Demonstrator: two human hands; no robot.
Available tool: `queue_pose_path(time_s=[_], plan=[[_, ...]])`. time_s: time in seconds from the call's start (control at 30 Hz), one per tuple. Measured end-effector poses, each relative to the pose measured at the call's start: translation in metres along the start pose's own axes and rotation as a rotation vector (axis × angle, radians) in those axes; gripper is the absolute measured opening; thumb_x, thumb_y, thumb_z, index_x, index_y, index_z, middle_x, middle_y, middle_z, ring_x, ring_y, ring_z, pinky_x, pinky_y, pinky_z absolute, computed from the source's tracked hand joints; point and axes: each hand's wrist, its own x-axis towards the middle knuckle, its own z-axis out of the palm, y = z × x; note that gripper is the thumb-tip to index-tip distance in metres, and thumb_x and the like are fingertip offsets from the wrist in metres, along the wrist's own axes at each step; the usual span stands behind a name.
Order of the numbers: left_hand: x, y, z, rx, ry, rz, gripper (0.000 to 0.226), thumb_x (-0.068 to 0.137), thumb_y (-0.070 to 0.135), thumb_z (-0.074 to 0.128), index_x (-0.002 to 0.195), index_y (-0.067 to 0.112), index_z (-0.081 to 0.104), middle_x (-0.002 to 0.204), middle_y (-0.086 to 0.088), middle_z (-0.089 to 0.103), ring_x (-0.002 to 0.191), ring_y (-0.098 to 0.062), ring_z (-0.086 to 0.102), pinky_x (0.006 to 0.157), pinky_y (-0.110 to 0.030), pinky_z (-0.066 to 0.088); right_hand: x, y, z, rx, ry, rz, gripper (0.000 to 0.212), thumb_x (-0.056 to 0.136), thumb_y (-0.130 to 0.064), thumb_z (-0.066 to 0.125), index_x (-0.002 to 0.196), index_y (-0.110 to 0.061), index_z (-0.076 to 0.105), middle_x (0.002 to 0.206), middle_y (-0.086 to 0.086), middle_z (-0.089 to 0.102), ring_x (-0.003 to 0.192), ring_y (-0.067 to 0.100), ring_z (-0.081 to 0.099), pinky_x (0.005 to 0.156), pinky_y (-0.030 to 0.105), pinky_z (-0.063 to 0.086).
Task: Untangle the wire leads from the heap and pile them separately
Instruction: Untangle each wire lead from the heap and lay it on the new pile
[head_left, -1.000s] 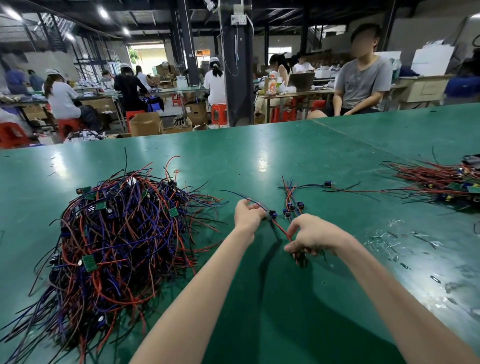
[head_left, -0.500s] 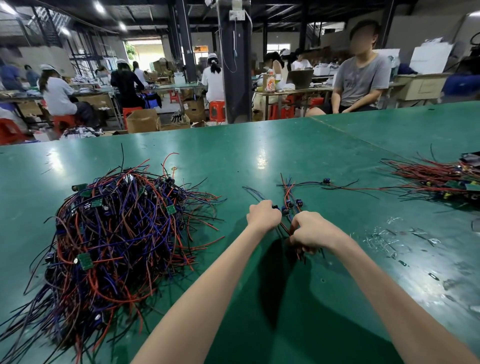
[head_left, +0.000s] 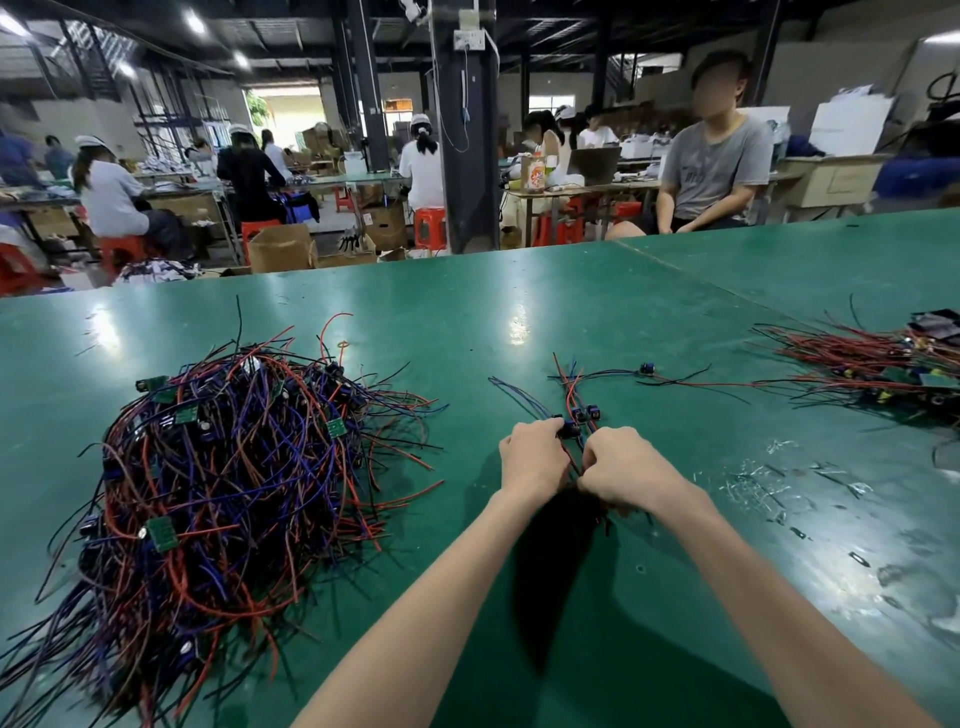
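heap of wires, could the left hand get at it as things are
Probably yes. The heap lies on the left hand's own side, with only bare table between them. But that hand, like the right hand, grips the leads, so it would likely have to let go first.

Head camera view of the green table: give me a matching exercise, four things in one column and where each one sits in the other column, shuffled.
Things
1. tangled heap
2. small bunch of leads
3. sorted pile
4. clear plastic scraps

Places
a. gripped by left hand and right hand
b. far right of the table
c. left part of the table
d. just right of the right hand

Pairs: 1-c, 2-a, 3-b, 4-d
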Motion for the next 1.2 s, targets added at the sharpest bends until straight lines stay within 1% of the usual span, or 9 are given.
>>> queue_pose_path(time_s=[0.2,0.3,0.4,0.53,0.7,0.77,0.93,1.03,1.2], plan=[[-0.016,-0.006,-0.033,0.039,-0.023,-0.012,0.042,0.093,0.015,0.045,0.135,0.012,0.048,0.132,-0.016,0.055,0.125,-0.034,0.045,0.102,-0.040,0.038,0.002,0.001,0.001,-0.041,0.035,0.034,0.023,0.077,-0.013,0.058,0.099,-0.009,0.063,0.106,0.013,0.061,0.098,0.031,0.060,0.077,0.029,0.048],[-0.029,-0.019,-0.083,0.125,0.103,-0.002,0.043,0.093,0.019,0.049,0.134,0.008,0.047,0.132,-0.017,0.054,0.125,-0.034,0.046,0.105,-0.042,0.037,0.000,-0.003,0.002,-0.048,0.150,0.010,0.018,0.080,-0.023,0.060,0.095,-0.013,0.060,0.101,0.009,0.062,0.095,0.030,0.059,0.071,0.028,0.043],[-0.049,-0.037,-0.149,0.230,0.324,-0.062,0.042,0.093,0.017,0.049,0.134,0.008,0.048,0.129,-0.020,0.055,0.121,-0.036,0.048,0.103,-0.042,0.038,-0.003,-0.010,0.005,0.022,0.283,-0.059,0.014,0.082,-0.027,0.058,0.091,-0.017,0.060,0.092,0.008,0.062,0.090,0.031,0.059,0.068,0.029,0.039],[-0.076,-0.077,-0.222,0.416,0.590,-0.302,0.040,0.093,0.013,0.047,0.132,0.005,0.046,0.125,-0.024,0.053,0.117,-0.038,0.045,0.101,-0.048,0.035,-0.007,-0.023,0.015,0.152,0.327,-0.154,0.010,0.086,-0.028,0.057,0.090,-0.021,0.063,0.086,0.005,0.065,0.085,0.030,0.060,0.071,0.030,0.044],[-0.092,-0.123,-0.244,0.397,0.441,-0.726,0.035,0.096,0.021,0.045,0.123,-0.002,0.044,0.129,-0.031,0.043,0.122,-0.043,0.037,0.100,-0.050,0.032,-0.012,-0.031,0.027,0.208,0.337,-0.243,0.007,0.087,-0.027,0.058,0.085,-0.021,0.062,0.076,0.005,0.065,0.078,0.028,0.059,0.070,0.030,0.046],[-0.095,-0.132,-0.236,0.357,0.457,-0.723,0.038,0.097,0.025,0.046,0.123,-0.003,0.046,0.128,-0.032,0.043,0.121,-0.044,0.037,0.098,-0.051,0.034,-0.013,-0.032,0.030,0.212,0.345,-0.265,0.007,0.087,-0.026,0.058,0.084,-0.021,0.062,0.070,0.004,0.063,0.074,0.027,0.058,0.067,0.030,0.046],[-0.100,-0.151,-0.227,0.276,0.745,-0.561,0.036,0.091,0.027,0.061,0.117,0.002,0.057,0.114,-0.034,0.053,0.112,-0.047,0.044,0.092,-0.052,0.037,-0.013,-0.033,0.037,0.216,0.360,-0.313,0.008,0.087,-0.026,0.059,0.082,-0.020,0.062,0.059,0.000,0.057,0.061,0.024,0.055,0.058,0.027,0.041],[-0.102,-0.164,-0.233,0.199,0.779,-0.539,0.033,0.091,0.023,0.061,0.116,0.002,0.056,0.110,-0.028,0.061,0.110,-0.045,0.049,0.094,-0.050,0.037,-0.012,-0.033,0.041,0.216,0.368,-0.335,0.009,0.087,-0.026,0.058,0.080,-0.021,0.060,0.054,-0.005,0.051,0.059,0.024,0.051,0.056,0.026,0.034],[-0.102,-0.167,-0.240,0.122,0.821,-0.482,0.022,0.089,0.013,0.064,0.107,0.001,0.068,0.100,-0.021,0.070,0.102,-0.038,0.059,0.091,-0.044,0.044,-0.012,-0.032,0.043,0.212,0.374,-0.362,0.009,0.088,-0.027,0.059,0.081,-0.021,0.060,0.050,-0.009,0.044,0.058,0.021,0.047,0.056,0.026,0.031]])
